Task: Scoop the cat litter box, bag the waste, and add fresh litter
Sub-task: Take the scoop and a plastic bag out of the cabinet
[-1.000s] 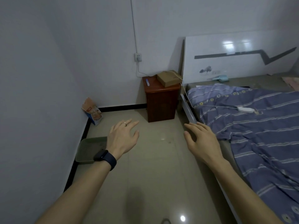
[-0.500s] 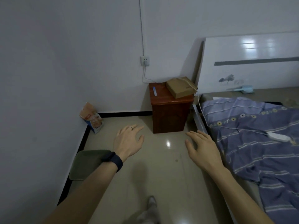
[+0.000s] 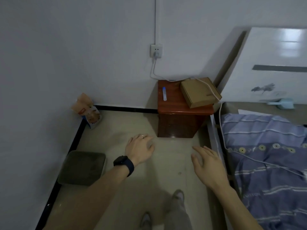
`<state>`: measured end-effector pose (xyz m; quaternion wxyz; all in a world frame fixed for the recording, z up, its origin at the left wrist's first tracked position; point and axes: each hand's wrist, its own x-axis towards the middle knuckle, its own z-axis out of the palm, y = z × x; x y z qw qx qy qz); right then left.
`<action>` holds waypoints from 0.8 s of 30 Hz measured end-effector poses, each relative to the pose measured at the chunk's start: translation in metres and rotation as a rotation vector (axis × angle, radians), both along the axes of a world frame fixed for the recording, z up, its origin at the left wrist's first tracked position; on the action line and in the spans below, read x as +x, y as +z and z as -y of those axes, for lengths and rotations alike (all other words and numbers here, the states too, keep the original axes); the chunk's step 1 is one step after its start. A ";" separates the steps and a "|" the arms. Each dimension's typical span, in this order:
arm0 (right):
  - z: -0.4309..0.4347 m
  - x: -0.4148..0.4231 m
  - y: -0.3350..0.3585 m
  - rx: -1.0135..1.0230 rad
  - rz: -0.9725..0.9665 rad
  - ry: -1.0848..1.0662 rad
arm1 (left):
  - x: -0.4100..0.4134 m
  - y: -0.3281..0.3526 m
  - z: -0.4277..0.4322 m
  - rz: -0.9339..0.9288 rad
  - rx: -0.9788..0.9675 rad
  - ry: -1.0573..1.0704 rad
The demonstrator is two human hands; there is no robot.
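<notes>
In the head view, a strip of pale glossy tiled floor [image 3: 169, 171] runs up the middle of the frame. It is edged on the left by a black skirting board [image 3: 75, 140] under the grey wall, and on the right by the side rail of a bed with a blue striped quilt [image 3: 265, 163]. At the far end, in the centre of the frame, a reddish-brown wooden bedside cabinet [image 3: 177, 118] closes the strip, leaving open floor only to its left.

There are two hands, both empty. The left hand [image 3: 139, 149], with a dark wristwatch [image 3: 123, 165] and a thin ring [image 3: 142, 136], is held palm down over the floor with its fingers relaxed and slightly apart. The right hand [image 3: 208, 165] hangs near the bed rail, fingers loosely spread. Two grey shoes show at the bottom centre, one [image 3: 178, 195] ahead of the other [image 3: 146, 219].

One dark green shallow rectangular litter tray [image 3: 81, 168] lies on the floor at lower left, against the skirting and just beside the left forearm. One orange and blue printed litter bag [image 3: 87, 110] leans in the wall corner at centre left, well apart from the tray. One pale blue plastic scoop [image 3: 285, 103] lies on the bed at right, by the glossy white headboard [image 3: 274, 63].

On the cabinet sit one flat brown cardboard box [image 3: 199, 92] and one small blue-and-white tube [image 3: 164, 94]. A white cable [image 3: 221, 130] runs from the wall socket [image 3: 156, 50] across the box and down onto the quilt.
</notes>
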<state>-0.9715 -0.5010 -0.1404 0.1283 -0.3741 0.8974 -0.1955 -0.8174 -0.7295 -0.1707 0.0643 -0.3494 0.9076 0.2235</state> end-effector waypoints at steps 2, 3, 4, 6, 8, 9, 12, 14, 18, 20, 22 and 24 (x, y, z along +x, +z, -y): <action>0.020 -0.030 -0.020 0.016 0.040 0.003 | -0.026 -0.019 0.017 0.025 0.018 0.022; 0.031 -0.045 -0.031 0.025 0.061 0.016 | -0.039 -0.028 0.026 0.032 0.029 0.043; 0.042 -0.061 -0.042 0.038 0.080 0.037 | -0.053 -0.037 0.034 0.041 0.045 0.073; 0.065 -0.092 -0.064 0.068 0.124 0.066 | -0.078 -0.054 0.049 0.060 0.077 0.116; 0.088 -0.118 -0.085 0.108 0.164 0.091 | -0.101 -0.072 0.065 0.086 0.116 0.144; 0.099 -0.130 -0.096 0.132 0.173 0.111 | -0.112 -0.082 0.073 0.089 0.123 0.156; 0.132 -0.163 -0.137 0.189 0.222 0.143 | -0.141 -0.120 0.097 0.115 0.188 0.218; 0.154 -0.180 -0.169 0.241 0.267 0.159 | -0.158 -0.154 0.113 0.117 0.266 0.272; 0.196 -0.201 -0.241 0.332 0.293 0.204 | -0.190 -0.233 0.141 0.058 0.488 0.424; 0.211 -0.207 -0.281 0.377 0.258 0.233 | -0.206 -0.276 0.152 0.031 0.594 0.480; 0.225 -0.213 -0.321 0.399 0.222 0.240 | -0.221 -0.316 0.161 0.006 0.651 0.503; 0.237 -0.218 -0.361 0.402 0.190 0.221 | -0.233 -0.353 0.167 -0.034 0.665 0.520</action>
